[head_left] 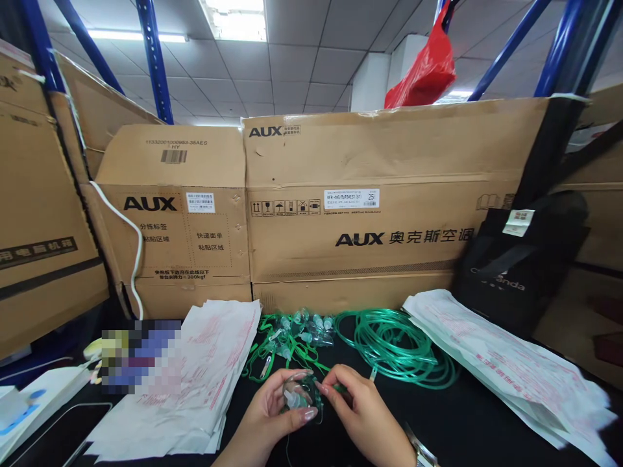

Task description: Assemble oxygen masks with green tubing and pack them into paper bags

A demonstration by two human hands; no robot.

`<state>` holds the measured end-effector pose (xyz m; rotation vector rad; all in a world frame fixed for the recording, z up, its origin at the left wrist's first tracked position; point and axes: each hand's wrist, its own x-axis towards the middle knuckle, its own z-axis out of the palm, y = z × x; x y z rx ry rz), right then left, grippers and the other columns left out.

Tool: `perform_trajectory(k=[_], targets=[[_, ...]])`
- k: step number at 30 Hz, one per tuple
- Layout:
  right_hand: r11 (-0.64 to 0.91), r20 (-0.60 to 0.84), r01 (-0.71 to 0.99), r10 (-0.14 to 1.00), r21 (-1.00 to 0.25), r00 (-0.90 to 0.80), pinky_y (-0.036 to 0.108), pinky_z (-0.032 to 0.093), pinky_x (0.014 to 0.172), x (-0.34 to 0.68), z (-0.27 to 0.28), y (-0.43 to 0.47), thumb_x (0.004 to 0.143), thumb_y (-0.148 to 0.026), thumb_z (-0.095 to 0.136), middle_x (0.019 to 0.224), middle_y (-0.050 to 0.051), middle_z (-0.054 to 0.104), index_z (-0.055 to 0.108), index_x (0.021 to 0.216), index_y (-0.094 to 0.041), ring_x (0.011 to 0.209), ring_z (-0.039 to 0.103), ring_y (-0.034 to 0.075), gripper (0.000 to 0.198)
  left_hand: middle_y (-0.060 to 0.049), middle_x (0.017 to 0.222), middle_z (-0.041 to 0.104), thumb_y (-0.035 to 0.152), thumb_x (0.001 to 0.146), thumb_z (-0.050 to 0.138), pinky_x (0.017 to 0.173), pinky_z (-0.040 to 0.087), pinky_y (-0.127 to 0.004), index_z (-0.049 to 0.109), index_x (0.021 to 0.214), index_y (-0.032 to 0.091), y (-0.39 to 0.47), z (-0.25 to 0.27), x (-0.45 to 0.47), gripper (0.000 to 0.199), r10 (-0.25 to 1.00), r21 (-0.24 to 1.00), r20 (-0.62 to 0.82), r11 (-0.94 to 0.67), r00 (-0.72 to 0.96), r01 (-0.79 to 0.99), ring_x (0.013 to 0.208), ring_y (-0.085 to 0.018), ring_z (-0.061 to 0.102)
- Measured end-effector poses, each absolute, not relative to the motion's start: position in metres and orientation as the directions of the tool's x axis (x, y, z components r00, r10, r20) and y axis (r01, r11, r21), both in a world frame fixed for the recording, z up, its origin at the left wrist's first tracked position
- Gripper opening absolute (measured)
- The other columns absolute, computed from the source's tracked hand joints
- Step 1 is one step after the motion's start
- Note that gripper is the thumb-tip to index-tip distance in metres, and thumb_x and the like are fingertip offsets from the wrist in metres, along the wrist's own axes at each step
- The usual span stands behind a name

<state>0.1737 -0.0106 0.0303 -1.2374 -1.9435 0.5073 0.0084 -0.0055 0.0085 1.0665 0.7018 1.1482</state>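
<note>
My left hand (272, 410) is closed around a clear, green-tinted plastic face mask (307, 388), with its thumb along the near side. At the mask's right edge, the fingertips of my right hand (361, 403) pinch a thin green strap (342, 389), mostly hidden by the fingers. A wristwatch (421, 449) is on the right wrist. Just beyond both hands lies a heap of green straps (280, 345) and small clear-green plastic fittings (311, 324). To the right of that heap rests a loose coil of green tubing (399, 344) on the black tabletop (370, 447).
White printed paper bags lie in a stack at left (195, 383) and another at right (511, 370). Cardboard cartons (389, 155) wall off the back. A black bag (511, 272) hangs at right, a red plastic bag (423, 71) above. A phone (63, 434) sits at lower left.
</note>
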Motion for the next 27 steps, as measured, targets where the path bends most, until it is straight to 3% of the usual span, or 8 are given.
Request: perform_trajectory(k=[16, 27], targets=[[0.464, 0.457, 0.664, 0.866, -0.587, -0.202, 0.026, 0.039, 0.059, 0.168, 0.021, -0.017, 0.082, -0.02, 0.041, 0.068, 0.003, 0.055, 0.045, 0.065, -0.02, 0.067, 0.052, 0.016, 0.018, -0.005, 0.088, 0.062, 0.026, 0.058, 0.072, 0.075, 0.036, -0.029, 0.059, 0.092, 0.02, -0.01, 0.006, 0.013, 0.036, 0.928, 0.953, 0.185, -0.088, 0.324, -0.291, 0.084, -0.02, 0.052], [0.544, 0.517, 0.643, 0.817, -0.54, -0.256, 0.028, 0.04, 0.063, 0.168, 0.022, -0.016, 0.084, -0.022, 0.039, 0.07, 0.004, 0.056, 0.05, 0.069, -0.021, 0.068, 0.05, 0.017, 0.019, -0.004, 0.086, 0.061, 0.027, 0.059, 0.072, 0.076, 0.034, -0.029, 0.058, 0.091, 0.02, -0.012, 0.01, 0.012, 0.035, 0.919, 0.945, 0.169, -0.048, 0.355, -0.324, 0.084, -0.019, 0.051]])
